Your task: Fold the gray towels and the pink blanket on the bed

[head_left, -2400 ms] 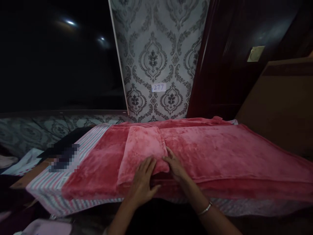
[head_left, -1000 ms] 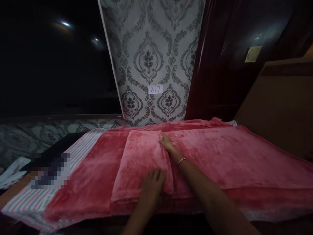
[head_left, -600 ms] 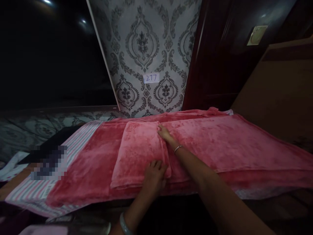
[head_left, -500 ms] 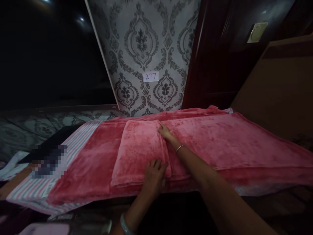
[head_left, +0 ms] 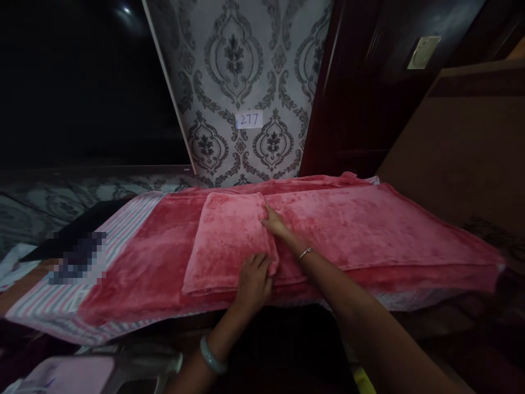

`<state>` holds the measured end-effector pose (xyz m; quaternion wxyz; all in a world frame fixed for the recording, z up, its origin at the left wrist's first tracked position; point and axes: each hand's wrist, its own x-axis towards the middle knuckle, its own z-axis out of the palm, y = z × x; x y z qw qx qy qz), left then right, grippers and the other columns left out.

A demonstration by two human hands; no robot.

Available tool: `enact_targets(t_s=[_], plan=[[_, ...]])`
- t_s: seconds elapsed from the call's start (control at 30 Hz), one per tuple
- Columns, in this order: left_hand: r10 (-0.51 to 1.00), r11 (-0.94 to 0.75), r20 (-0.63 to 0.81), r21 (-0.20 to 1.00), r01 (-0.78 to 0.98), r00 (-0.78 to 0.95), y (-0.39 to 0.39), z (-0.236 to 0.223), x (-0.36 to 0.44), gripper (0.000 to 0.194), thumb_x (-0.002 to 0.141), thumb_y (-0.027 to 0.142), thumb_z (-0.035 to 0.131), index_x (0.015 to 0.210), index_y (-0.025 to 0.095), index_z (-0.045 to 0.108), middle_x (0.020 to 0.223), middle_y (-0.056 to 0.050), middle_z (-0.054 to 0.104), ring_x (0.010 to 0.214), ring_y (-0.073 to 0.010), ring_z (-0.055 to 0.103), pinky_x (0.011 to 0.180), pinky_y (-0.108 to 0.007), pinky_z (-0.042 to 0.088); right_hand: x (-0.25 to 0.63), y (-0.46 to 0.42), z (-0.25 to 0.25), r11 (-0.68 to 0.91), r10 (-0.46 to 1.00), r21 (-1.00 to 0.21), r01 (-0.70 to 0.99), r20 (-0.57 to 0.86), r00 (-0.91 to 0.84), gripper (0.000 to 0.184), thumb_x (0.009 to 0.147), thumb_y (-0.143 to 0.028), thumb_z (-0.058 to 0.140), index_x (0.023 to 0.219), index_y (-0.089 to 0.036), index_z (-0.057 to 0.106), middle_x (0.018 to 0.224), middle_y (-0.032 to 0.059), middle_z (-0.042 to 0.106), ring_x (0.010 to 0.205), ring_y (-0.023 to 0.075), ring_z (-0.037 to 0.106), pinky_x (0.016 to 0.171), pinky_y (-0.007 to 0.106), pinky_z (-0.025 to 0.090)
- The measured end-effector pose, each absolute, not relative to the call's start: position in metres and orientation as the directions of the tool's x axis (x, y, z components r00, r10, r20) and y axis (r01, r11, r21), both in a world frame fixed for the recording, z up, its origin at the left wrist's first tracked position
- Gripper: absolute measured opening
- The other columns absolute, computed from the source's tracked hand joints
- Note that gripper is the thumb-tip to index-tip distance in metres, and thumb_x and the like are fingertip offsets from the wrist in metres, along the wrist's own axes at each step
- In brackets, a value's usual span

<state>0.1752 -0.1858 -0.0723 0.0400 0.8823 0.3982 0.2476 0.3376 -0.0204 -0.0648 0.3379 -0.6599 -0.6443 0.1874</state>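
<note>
A pink plush fleece blanket [head_left: 336, 224] is spread across a striped cloth, with a thick folded section lying on its left half. My left hand [head_left: 255, 279] grips the near right corner of that folded section, its fingers curled over the top and the corner bunched beside them. At the far end of the same right edge, my right hand [head_left: 274, 221] pinches the fabric between thumb and fingers. The underside of the fold is hidden.
The striped cloth [head_left: 127, 230] shows at the left, with a blurred-out item [head_left: 80, 260] on it. A large dark screen [head_left: 82, 82] stands behind. A brown cardboard panel [head_left: 463, 131] leans at right. A stool [head_left: 143, 366] is below at front left.
My right hand has moved from the near corner to the far corner of the fold. Lately my left hand has bunched the near corner. The view has shifted.
</note>
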Motion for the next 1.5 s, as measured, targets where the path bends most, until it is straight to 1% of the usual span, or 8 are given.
enact_targets(t_s=[0.2,0.3,0.4,0.63,0.8,1.23,1.37,1.5], plan=[[0.708,-0.705,0.240,0.194,0.682,0.664,-0.201,-0.074,0.182,0.057,0.087,0.022,0.057,0.143,0.014,0.051,0.154,-0.020,0.044,0.144,-0.0382,0.039,0.115,-0.064,0.032,0.331,-0.042,-0.065,0.027,0.975,-0.608,0.793,0.191,0.113,0.068,0.086,-0.014,0.054,0.152,-0.013,0.039,0.141,0.0147,0.057,0.127,0.0226,0.055,0.106,0.032,0.044],[0.658,-0.740,0.219,0.363,0.566,0.721,-0.191,-0.060,0.163,0.055,0.088,0.034,0.060,0.141,0.019,0.054,0.149,-0.015,0.052,0.139,-0.0314,0.047,0.116,-0.053,0.038,0.329,-0.050,-0.059,0.012,0.973,-0.566,0.825,0.195,0.120,0.064,0.087,-0.014,0.053,0.150,-0.012,0.042,0.143,0.0179,0.054,0.130,0.0248,0.052,0.109,0.035,0.041],[0.750,-0.653,0.282,0.463,0.600,0.599,-0.154,-0.033,0.133,0.045,0.098,0.033,0.040,0.138,0.019,0.057,0.140,-0.011,0.062,0.131,-0.0219,0.056,0.114,-0.042,0.042,0.316,-0.051,-0.045,0.031,0.970,-0.518,0.855,0.222,0.099,0.064,0.090,-0.020,0.053,0.151,-0.010,0.040,0.153,0.0208,0.042,0.139,0.0281,0.042,0.114,0.039,0.035],[0.945,-0.308,0.153,0.106,0.946,0.290,-0.066,-0.018,0.092,0.069,0.096,0.041,0.047,0.154,0.008,0.032,0.164,-0.020,0.024,0.154,-0.0324,0.018,0.123,-0.055,0.017,0.264,-0.053,-0.039,0.156,0.959,-0.355,0.922,0.276,-0.056,0.067,0.099,-0.044,0.044,0.157,-0.012,0.031,0.164,0.0166,0.024,0.152,0.0301,0.018,0.122,0.054,0.012],[0.948,-0.298,0.125,0.008,0.955,0.294,-0.067,-0.064,0.085,0.071,0.099,0.050,0.039,0.157,0.012,0.028,0.166,-0.019,0.019,0.155,-0.0320,0.014,0.123,-0.059,0.010,0.267,-0.059,-0.073,0.162,0.962,-0.275,0.948,0.259,-0.089,0.071,0.099,-0.052,0.043,0.156,-0.010,0.034,0.162,0.0189,0.027,0.152,0.0307,0.018,0.122,0.054,0.005],[0.935,-0.316,0.184,0.037,0.948,0.304,-0.067,-0.070,0.081,0.068,0.097,0.051,0.043,0.157,0.021,0.032,0.165,-0.018,0.022,0.154,-0.0324,0.018,0.122,-0.060,0.015,0.274,-0.047,-0.073,0.157,0.968,-0.276,0.948,0.235,-0.092,0.063,0.100,-0.046,0.043,0.153,-0.012,0.039,0.162,0.0161,0.029,0.151,0.0294,0.021,0.121,0.052,0.013],[0.930,-0.318,0.207,0.037,0.947,0.304,-0.066,-0.073,0.081,0.067,0.097,0.050,0.044,0.156,0.020,0.035,0.165,-0.018,0.023,0.153,-0.0336,0.019,0.121,-0.061,0.017,0.294,-0.023,-0.057,0.030,0.951,-0.437,0.899,0.289,0.108,0.057,0.098,-0.039,0.045,0.151,-0.017,0.044,0.160,0.0165,0.033,0.146,0.0309,0.031,0.118,0.050,0.026],[0.911,-0.332,0.270,0.030,0.943,0.313,-0.065,-0.079,0.080,0.064,0.096,0.048,0.046,0.153,0.020,0.039,0.163,-0.018,0.028,0.152,-0.0344,0.023,0.120,-0.062,0.019,0.320,0.016,-0.045,-0.060,0.955,-0.628,0.776,0.190,0.227,0.058,0.097,-0.034,0.042,0.151,-0.012,0.042,0.147,0.0187,0.051,0.134,0.0277,0.050,0.111,0.041,0.039]])
